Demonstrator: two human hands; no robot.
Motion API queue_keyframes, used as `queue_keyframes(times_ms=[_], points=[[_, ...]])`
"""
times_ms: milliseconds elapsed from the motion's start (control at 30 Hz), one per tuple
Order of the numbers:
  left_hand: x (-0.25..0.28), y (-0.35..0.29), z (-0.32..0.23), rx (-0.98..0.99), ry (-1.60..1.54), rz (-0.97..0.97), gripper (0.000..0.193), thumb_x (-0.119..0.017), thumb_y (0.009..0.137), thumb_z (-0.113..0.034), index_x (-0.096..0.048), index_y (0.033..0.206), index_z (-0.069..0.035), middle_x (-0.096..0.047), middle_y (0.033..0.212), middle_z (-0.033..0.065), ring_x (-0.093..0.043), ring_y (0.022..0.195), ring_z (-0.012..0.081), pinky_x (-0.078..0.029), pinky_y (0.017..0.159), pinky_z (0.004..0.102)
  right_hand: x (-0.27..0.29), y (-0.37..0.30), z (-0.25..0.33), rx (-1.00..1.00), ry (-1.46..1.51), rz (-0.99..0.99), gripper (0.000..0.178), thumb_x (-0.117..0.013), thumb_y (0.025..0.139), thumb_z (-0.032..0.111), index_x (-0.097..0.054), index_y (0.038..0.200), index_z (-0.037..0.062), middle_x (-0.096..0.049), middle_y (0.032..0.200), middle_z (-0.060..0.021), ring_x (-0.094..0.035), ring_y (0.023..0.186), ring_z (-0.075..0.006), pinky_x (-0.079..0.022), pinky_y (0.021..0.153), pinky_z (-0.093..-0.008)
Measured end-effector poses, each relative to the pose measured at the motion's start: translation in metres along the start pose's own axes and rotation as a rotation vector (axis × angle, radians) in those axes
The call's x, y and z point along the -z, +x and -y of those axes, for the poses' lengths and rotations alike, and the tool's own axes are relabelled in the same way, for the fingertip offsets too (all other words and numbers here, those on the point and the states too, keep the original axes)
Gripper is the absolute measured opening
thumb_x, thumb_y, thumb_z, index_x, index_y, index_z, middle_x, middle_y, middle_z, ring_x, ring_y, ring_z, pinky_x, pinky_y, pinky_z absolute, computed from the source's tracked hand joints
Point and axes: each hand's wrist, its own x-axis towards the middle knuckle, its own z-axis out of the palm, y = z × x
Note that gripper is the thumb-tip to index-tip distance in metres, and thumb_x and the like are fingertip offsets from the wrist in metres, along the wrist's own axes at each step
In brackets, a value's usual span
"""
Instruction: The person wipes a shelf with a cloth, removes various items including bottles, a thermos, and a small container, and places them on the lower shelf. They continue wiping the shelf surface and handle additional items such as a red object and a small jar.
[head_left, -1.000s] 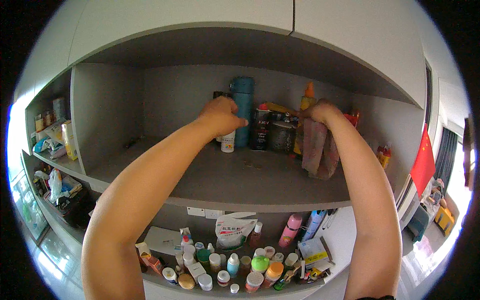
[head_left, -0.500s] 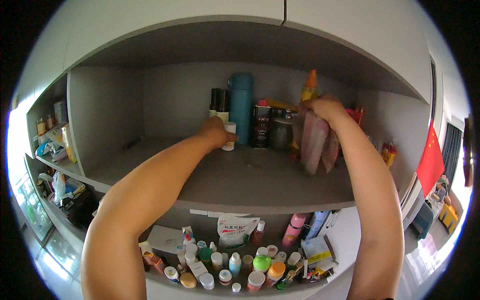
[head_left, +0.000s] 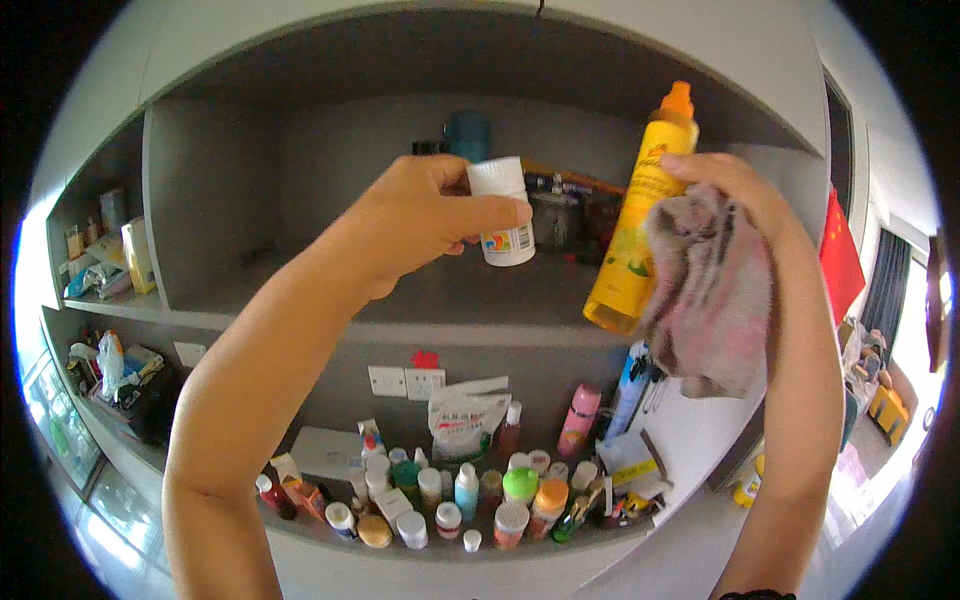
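In my left hand (head_left: pixel 430 210) is a small white pill bottle (head_left: pixel 505 225) with a ribbed cap, gripped between thumb and fingers and raised in front of the upper shelf. My right hand (head_left: pixel 735 190) grips a tall yellow bottle (head_left: pixel 640 215) with an orange nozzle, tilted to the right at its top. A greyish-pink cloth (head_left: pixel 710 300) hangs from that same hand, against the bottle's side. Behind the pill bottle, a blue-green flask (head_left: pixel 468 135) and a dark jar (head_left: pixel 556 220) stand on the shelf, partly covered from sight.
Below, the lower shelf holds several small bottles, among them a green-capped one (head_left: pixel 520 486), a pink bottle (head_left: pixel 579 420) and a white pouch (head_left: pixel 465 425). Wall sockets (head_left: pixel 405 382) sit behind them. A side compartment (head_left: pixel 100 250) at left holds bags and bottles. A red flag (head_left: pixel 842 250) hangs at right.
My left hand has lifted the pill bottle off the upper shelf toward me. My right hand has brought the yellow bottle and the cloth out of the cabinet, nearer to me.
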Motion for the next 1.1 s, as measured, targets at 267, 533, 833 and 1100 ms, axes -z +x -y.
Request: queue_keyframes(times_ms=[267, 533, 833, 1100], points=[[-0.033, -0.127, 0.054, 0.094, -0.352, 0.18, 0.052, -0.082, 0.07, -0.013, -0.057, 0.112, 0.003, -0.066, 0.097, 0.0103, -0.064, 0.093, 0.018, -0.051, 0.085, 0.0321, -0.061, -0.127, -0.035, -0.153, 0.152, -0.026, 0.053, -0.069, 0.076, 0.033, -0.057, 0.112, -0.0045, -0.065, 0.097, -0.013, -0.065, 0.085, -0.0187, -0.053, 0.08, -0.0306], [-0.102, -0.259, 0.197, 0.317, -0.026, 0.042, 0.042, -0.079, 0.071, -0.025, -0.064, 0.101, 0.0, -0.065, 0.082, 0.0068, -0.061, 0.071, 0.0113, -0.049, 0.065, 0.0263, -0.195, -0.232, -0.136, -0.32, 0.081, -0.002, 0.037, -0.075, 0.074, 0.02, -0.063, 0.104, 0.0028, -0.069, 0.096, -0.0073, -0.066, 0.087, -0.0141, -0.051, 0.081, -0.0303], [-0.175, -0.384, 0.333, 0.541, 0.209, -0.133, 0.048, -0.079, 0.069, -0.029, -0.061, 0.104, -0.002, -0.063, 0.086, 0.0115, -0.063, 0.074, 0.0253, -0.051, 0.066, 0.0366, -0.358, -0.296, -0.224, -0.332, -0.097, -0.034, 0.047, -0.073, 0.074, 0.03, -0.059, 0.11, 0.0031, -0.068, 0.096, -0.0145, -0.067, 0.086, -0.0296, -0.053, 0.076, -0.0367], [-0.183, -0.372, 0.343, 0.551, 0.369, -0.187, 0.047, -0.078, 0.072, -0.03, -0.058, 0.106, -0.005, -0.064, 0.092, 0.0121, -0.065, 0.074, 0.0272, -0.051, 0.066, 0.0389, -0.402, -0.273, -0.237, -0.274, -0.301, -0.089, 0.046, -0.071, 0.075, 0.034, -0.058, 0.106, 0.0021, -0.066, 0.095, -0.0152, -0.065, 0.088, -0.0332, -0.052, 0.074, -0.0415]])
